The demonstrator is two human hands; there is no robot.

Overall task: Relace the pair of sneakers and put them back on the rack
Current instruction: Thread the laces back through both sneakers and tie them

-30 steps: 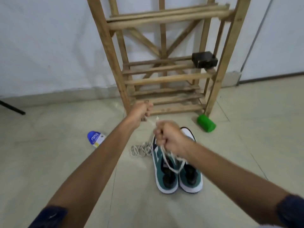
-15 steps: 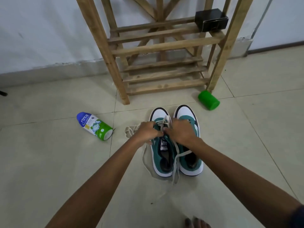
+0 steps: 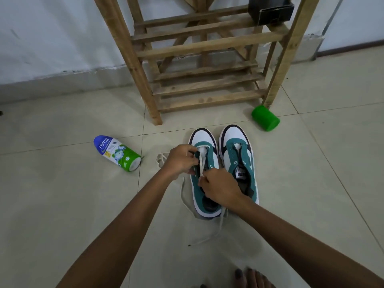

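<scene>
Nearest you, bare toes (image 3: 247, 278) show at the bottom edge, and between them and the left sneaker (image 3: 204, 173) the loose tails of the lace (image 3: 201, 165) trail over the floor tiles (image 3: 62, 204), one curling round the heel of that sneaker. Your right hand (image 3: 220, 188) sits over the middle of the left sneaker with its fingers curled, pinching the flat white lace where it runs down the tongue. Your left hand (image 3: 180, 160) is just beyond it on the outer side of the same sneaker, fingers curled on the eyelet edge and, as far as can be made out, on the lace too. Only the lowest eyelets near the toe look threaded, so I judge this shoe barely begun. The right sneaker (image 3: 239, 161) stands touching the left one on its far side from your left hand, and its eyelets are bare. A second lace (image 3: 161, 160) lies bunched on the floor just behind your left hand, likely meant for that shoe. A powder bottle (image 3: 117, 152) lies on its side well to the left of the sneakers, and a green cup (image 3: 265, 118) lies tipped beyond the right sneaker. Farthest, the wooden rack (image 3: 203, 48) stands behind the pair with a black box (image 3: 270, 10) on an upper shelf; lacing both shoes and shelving them remain.
</scene>
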